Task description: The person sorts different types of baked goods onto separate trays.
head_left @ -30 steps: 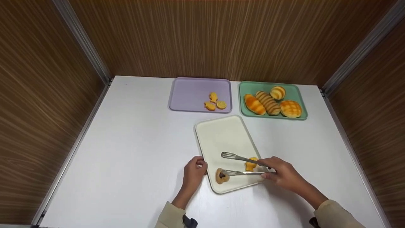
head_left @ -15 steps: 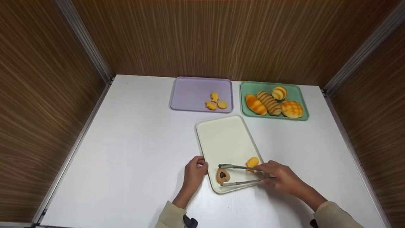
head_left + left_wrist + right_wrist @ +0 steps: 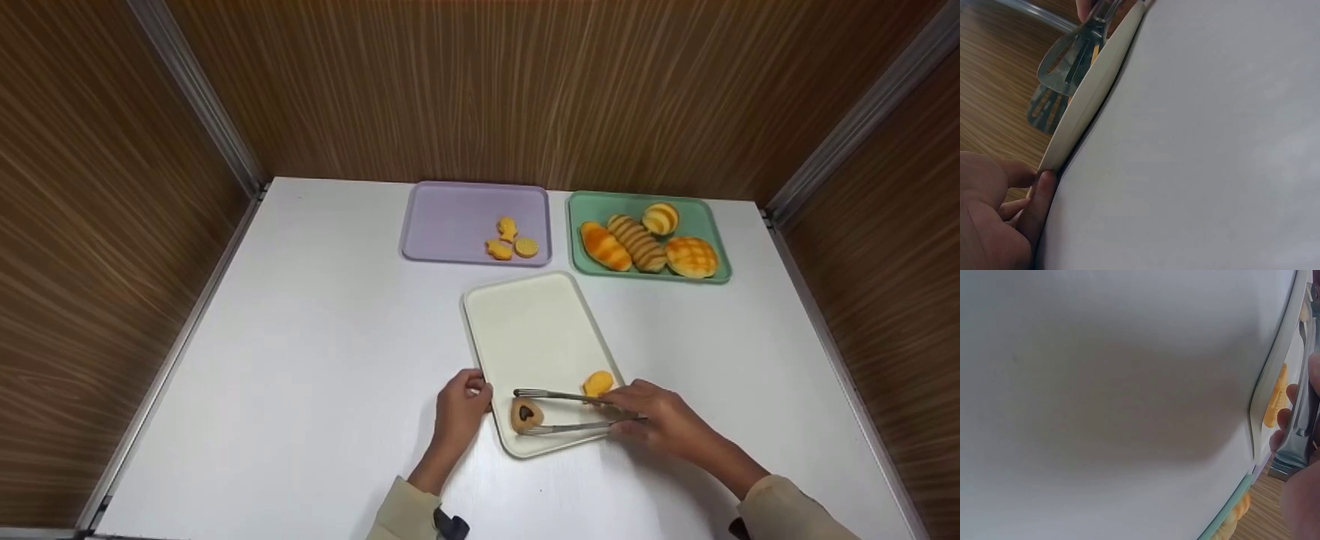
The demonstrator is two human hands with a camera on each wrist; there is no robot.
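My right hand (image 3: pixel 664 420) grips metal slotted tongs (image 3: pixel 562 396), which reach left over the cream tray (image 3: pixel 536 326). Their spread heads lie on either side of a brown cookie (image 3: pixel 527 414) with a dark heart in its middle. A yellow fish-shaped biscuit (image 3: pixel 598 383) lies near the tray's right edge, partly behind the upper tong arm. At the left rim, my left hand (image 3: pixel 459 409) pinches the tray; the left wrist view has the thumb and fingers (image 3: pixel 1044 194) right at that rim. In the right wrist view the hinge end of the tongs (image 3: pixel 1297 450) shows.
Behind, a lilac tray (image 3: pixel 450 221) bears two fish-shaped biscuits (image 3: pixel 508 229) and a round one (image 3: pixel 526 247). To its right, a green tray (image 3: pixel 701 214) holds several bread rolls (image 3: pixel 637 244). Wood-grain panels (image 3: pixel 480 90) wall the white table (image 3: pixel 315 360) at the back and sides.
The tongs have shifted toward the near end of the tray, from overlapping the cookie to straddling it, and their heads have since drawn slightly closer together. The left hand keeps its place.
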